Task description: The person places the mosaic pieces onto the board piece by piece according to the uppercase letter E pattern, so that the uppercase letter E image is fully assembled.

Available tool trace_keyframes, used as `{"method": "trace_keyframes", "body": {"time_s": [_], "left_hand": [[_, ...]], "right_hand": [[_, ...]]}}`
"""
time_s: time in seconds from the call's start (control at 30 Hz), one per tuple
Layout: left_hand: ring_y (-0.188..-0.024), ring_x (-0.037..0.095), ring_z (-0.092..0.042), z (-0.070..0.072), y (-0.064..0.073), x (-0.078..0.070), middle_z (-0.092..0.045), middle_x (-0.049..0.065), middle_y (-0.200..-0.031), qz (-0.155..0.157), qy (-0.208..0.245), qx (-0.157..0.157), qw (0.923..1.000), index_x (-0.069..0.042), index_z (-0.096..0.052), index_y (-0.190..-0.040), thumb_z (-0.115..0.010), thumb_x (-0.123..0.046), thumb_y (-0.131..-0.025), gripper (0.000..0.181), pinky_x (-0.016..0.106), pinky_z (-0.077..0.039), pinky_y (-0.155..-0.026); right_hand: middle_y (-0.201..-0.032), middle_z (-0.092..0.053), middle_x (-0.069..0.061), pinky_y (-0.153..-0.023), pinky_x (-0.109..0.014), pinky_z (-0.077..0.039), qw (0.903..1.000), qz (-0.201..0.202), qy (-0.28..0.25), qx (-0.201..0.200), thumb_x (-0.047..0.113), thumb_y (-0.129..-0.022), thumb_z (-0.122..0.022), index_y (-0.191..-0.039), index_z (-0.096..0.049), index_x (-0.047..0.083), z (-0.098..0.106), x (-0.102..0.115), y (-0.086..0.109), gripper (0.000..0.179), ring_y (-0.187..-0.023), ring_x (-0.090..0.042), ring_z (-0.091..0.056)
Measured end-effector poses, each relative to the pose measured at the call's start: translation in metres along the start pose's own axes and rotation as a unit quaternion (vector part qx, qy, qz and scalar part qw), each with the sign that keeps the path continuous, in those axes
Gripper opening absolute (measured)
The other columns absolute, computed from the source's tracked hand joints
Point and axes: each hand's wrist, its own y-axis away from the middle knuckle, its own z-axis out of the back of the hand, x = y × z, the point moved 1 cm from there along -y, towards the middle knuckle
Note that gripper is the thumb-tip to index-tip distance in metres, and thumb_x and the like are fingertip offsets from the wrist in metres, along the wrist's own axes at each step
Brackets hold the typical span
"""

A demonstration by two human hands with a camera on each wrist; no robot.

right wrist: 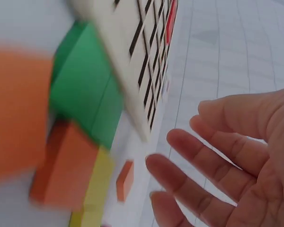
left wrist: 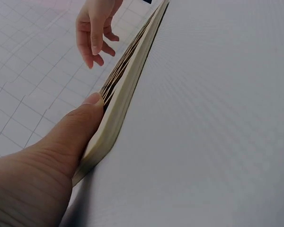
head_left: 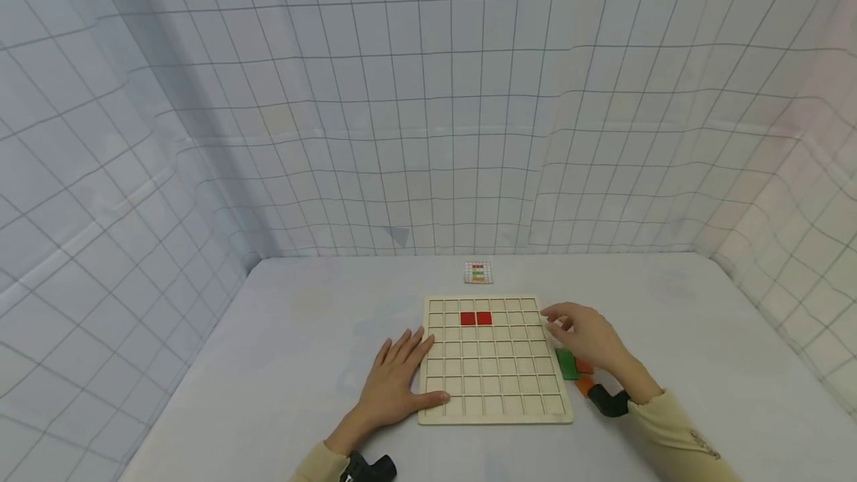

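A pale wooden board (head_left: 470,367) with a grid of square cells lies on the white table. Two red square tiles (head_left: 484,318) sit side by side in cells near its far edge. My left hand (head_left: 393,387) rests along the left side of the board, fingers spread and the thumb lying over its near left corner. Off the board's right edge hovers my right hand (head_left: 589,337), fingers loosely bent with nothing between them. Below that hand, beside the board, are green tiles (right wrist: 87,85), orange tiles (right wrist: 68,165) and a yellow tile (right wrist: 92,189).
A small card (head_left: 478,273) printed with a coloured grid lies beyond the board's far edge. One orange tile (right wrist: 125,181) stands apart from the pile. White cloth (head_left: 428,110) with a line grid hangs behind the table and at both sides.
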Motion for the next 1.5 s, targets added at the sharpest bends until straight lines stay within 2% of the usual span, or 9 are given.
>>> {"method": "trace_keyframes", "body": {"time_s": [0.13,0.3,0.47,0.63,0.8,0.93,1.23,1.5], "left_hand": [[-0.140,0.031,-0.019,0.001,0.000,0.000,-0.028,0.009,-0.152,-0.003,-0.003,-0.003,1.0000,-0.013,-0.035,-0.148,-0.057,-0.071,-0.078,0.093,0.054,-0.008,-0.110],[-0.140,0.031,-0.019,0.001,0.000,0.000,-0.028,0.009,-0.153,-0.003,-0.008,-0.007,0.9999,-0.013,-0.035,-0.148,-0.057,-0.071,-0.078,0.094,0.054,-0.008,-0.111],[-0.141,0.029,-0.017,-0.001,0.000,0.001,-0.026,0.008,-0.153,-0.002,-0.007,-0.003,1.0000,-0.014,-0.033,-0.149,-0.055,-0.073,-0.078,0.095,0.052,-0.007,-0.111],[-0.142,0.027,-0.015,-0.002,0.000,0.001,-0.025,0.006,-0.154,0.001,-0.002,0.003,1.0000,-0.015,-0.031,-0.150,-0.054,-0.074,-0.078,0.096,0.050,-0.005,-0.112],[-0.142,0.026,-0.015,-0.002,0.000,0.001,-0.025,0.006,-0.154,0.002,-0.007,0.004,1.0000,-0.015,-0.032,-0.150,-0.053,-0.075,-0.078,0.096,0.050,-0.005,-0.111],[-0.142,0.026,-0.015,-0.002,0.000,0.002,-0.025,0.006,-0.154,0.002,-0.005,0.003,1.0000,-0.016,-0.032,-0.150,-0.054,-0.074,-0.078,0.095,0.050,-0.005,-0.111],[-0.142,0.025,-0.014,-0.005,0.000,0.003,-0.024,0.005,-0.155,0.002,-0.006,0.001,1.0000,-0.016,-0.032,-0.150,-0.053,-0.075,-0.078,0.096,0.049,-0.005,-0.112],[-0.142,0.025,-0.014,-0.005,-0.001,0.003,-0.024,0.005,-0.155,0.003,-0.012,-0.001,0.9999,-0.017,-0.032,-0.150,-0.053,-0.075,-0.077,0.095,0.049,-0.005,-0.112]], "right_hand": [[-0.092,-0.066,-0.004,-0.051,-0.029,-0.044,0.9969,-0.061,0.047,-0.012,0.019,-0.090,-0.066,-0.109,-0.069,0.005,0.015,-0.012,0.006,0.024,-0.072,-0.016,-0.057],[-0.098,-0.064,-0.014,-0.055,-0.034,-0.047,0.9880,-0.130,0.083,0.001,0.030,-0.089,-0.067,-0.110,-0.066,-0.001,0.029,-0.024,0.012,0.037,-0.075,-0.023,-0.059],[-0.098,-0.061,-0.021,-0.060,-0.040,-0.048,0.9755,-0.200,0.087,0.027,0.046,-0.085,-0.068,-0.112,-0.059,-0.007,0.036,-0.035,0.016,0.061,-0.078,-0.029,-0.057],[-0.085,-0.059,-0.016,-0.053,-0.034,-0.044,0.9666,-0.238,0.089,0.034,0.051,-0.080,-0.071,-0.105,-0.055,-0.010,0.037,-0.044,0.020,0.068,-0.066,-0.024,-0.053],[-0.071,-0.053,-0.007,-0.051,-0.030,-0.039,0.9598,-0.257,0.101,0.052,0.054,-0.081,-0.068,-0.093,-0.055,-0.007,0.034,-0.048,0.022,0.064,-0.060,-0.021,-0.049],[-0.068,-0.052,-0.004,-0.052,-0.030,-0.036,0.9586,-0.263,0.093,0.058,0.056,-0.080,-0.068,-0.088,-0.055,-0.002,0.031,-0.052,0.020,0.060,-0.060,-0.021,-0.048],[-0.084,-0.059,-0.008,-0.053,-0.031,-0.039,0.9632,-0.253,0.062,0.068,0.049,-0.080,-0.072,-0.095,-0.056,0.001,0.028,-0.054,0.013,0.053,-0.063,-0.021,-0.050],[-0.082,-0.059,-0.005,-0.054,-0.030,-0.040,0.9700,-0.236,0.015,0.055,0.042,-0.078,-0.076,-0.096,-0.059,0.002,0.025,-0.055,0.013,0.047,-0.064,-0.020,-0.050]]}}
